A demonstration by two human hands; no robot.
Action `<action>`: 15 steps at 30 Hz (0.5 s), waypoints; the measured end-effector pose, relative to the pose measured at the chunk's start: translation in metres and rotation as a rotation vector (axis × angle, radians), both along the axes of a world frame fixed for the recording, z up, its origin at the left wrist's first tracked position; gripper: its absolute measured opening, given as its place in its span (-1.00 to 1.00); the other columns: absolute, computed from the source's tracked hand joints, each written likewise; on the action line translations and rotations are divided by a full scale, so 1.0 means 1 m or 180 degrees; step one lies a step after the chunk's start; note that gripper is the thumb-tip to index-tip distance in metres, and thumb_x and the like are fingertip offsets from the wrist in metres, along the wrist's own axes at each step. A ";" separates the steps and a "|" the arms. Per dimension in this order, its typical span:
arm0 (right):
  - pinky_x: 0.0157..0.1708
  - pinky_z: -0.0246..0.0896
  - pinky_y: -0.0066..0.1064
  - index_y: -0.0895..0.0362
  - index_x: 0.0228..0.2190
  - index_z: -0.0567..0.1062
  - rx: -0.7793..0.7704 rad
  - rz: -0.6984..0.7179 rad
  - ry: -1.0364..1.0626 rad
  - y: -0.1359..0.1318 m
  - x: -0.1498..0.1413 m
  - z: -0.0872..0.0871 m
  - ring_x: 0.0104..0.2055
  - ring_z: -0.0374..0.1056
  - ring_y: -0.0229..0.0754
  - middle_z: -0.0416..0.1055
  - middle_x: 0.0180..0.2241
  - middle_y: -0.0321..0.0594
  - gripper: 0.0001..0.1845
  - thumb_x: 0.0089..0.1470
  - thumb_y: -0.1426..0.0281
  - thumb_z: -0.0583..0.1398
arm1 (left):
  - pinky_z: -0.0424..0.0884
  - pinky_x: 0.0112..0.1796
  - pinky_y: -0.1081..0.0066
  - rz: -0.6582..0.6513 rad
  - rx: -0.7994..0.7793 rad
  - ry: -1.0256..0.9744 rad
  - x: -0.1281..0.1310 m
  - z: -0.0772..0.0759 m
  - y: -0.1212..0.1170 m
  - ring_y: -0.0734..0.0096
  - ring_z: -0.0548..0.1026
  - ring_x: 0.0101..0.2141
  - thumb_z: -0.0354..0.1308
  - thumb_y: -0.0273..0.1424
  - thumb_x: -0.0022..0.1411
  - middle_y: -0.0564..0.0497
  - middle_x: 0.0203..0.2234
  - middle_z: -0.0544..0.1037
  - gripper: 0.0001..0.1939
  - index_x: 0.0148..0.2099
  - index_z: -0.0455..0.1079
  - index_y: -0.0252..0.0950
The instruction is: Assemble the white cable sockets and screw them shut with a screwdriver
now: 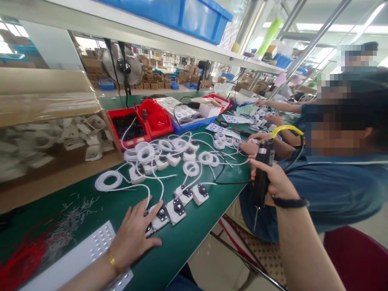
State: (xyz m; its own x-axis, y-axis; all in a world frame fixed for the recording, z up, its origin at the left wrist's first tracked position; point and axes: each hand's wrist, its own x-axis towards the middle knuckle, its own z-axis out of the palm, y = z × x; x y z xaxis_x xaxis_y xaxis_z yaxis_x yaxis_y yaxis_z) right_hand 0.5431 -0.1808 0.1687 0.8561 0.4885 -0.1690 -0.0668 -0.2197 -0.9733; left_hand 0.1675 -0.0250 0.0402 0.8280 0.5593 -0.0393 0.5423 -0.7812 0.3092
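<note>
My right hand [279, 178] is wrapped around a black electric screwdriver [261, 182], holding it upright in the air past the table edge. Its thin bit points down, and a yellow loop tops it. On the left, my left hand [133, 232] has its fingers spread over the end of a row of white housings with black round fittings. It partly hides the nearest housing [149, 229], and beside that lies another housing [160, 218]. Further right in the row are a third housing [176, 211] and two more behind it. White coiled cables [109, 180] run from the units.
A white strip with metal studs [103, 238] lies near my left forearm, beside small clear pieces [71, 220] and red strands [24, 254]. A cardboard box [60, 161] of white parts stands left. Red bins [154, 129] sit behind. A co-worker [327, 190] sits close on the right.
</note>
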 end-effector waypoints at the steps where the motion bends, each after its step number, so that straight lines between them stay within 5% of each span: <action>1: -0.69 0.20 -0.48 0.22 -0.17 0.42 -0.0046 0.0018 -0.0009 -0.005 -0.010 -0.007 -0.69 0.24 -0.26 0.30 -0.72 -0.34 -0.40 -0.30 0.27 0.39 | 0.17 0.08 -0.07 0.0043 0.0033 0.0006 0.002 -0.001 -0.002 -0.12 0.20 0.13 0.33 -0.08 -0.15 -0.17 0.21 0.14 -0.05 0.27 0.02 0.00; 5: -0.66 0.21 -0.47 0.24 -0.04 0.35 -0.0316 -0.0018 -0.0105 -0.022 -0.046 -0.036 -0.68 0.27 -0.24 0.33 -0.73 -0.35 -0.25 -0.28 0.19 0.38 | 0.22 0.04 0.01 0.0177 0.0261 -0.0104 0.014 -0.007 -0.010 -0.08 0.29 0.06 0.24 0.02 -0.08 -0.21 0.13 0.24 -0.15 0.24 0.12 -0.08; 9: -0.65 0.20 -0.47 0.26 -0.04 0.33 -0.0358 -0.0016 0.0154 -0.034 -0.068 -0.056 -0.68 0.27 -0.24 0.32 -0.73 -0.36 -0.22 -0.28 0.16 0.36 | 0.32 -0.07 0.13 0.0283 0.0366 -0.0141 0.024 -0.008 -0.015 0.05 0.38 -0.06 0.09 -0.09 0.14 -0.18 0.00 0.34 -0.39 0.22 0.16 -0.08; 15: -0.65 0.19 -0.46 0.21 -0.07 0.36 -0.0775 0.0648 0.0046 -0.047 -0.091 -0.069 -0.67 0.24 -0.31 0.44 -0.50 -0.26 -0.34 -0.20 0.16 0.32 | 0.33 -0.17 0.24 0.0360 0.0369 -0.0139 0.040 0.001 -0.021 0.15 0.38 -0.17 0.07 -0.18 0.19 -0.14 -0.12 0.34 -0.45 0.21 0.17 -0.11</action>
State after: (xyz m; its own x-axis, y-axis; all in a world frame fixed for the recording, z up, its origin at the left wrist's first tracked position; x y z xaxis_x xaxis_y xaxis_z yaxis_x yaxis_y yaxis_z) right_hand 0.4525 -0.2279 0.0999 0.7414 0.5933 -0.3136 -0.0111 -0.4564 -0.8897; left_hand 0.2076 -0.0464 0.0412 0.7591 0.6477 0.0655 0.6169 -0.7477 0.2458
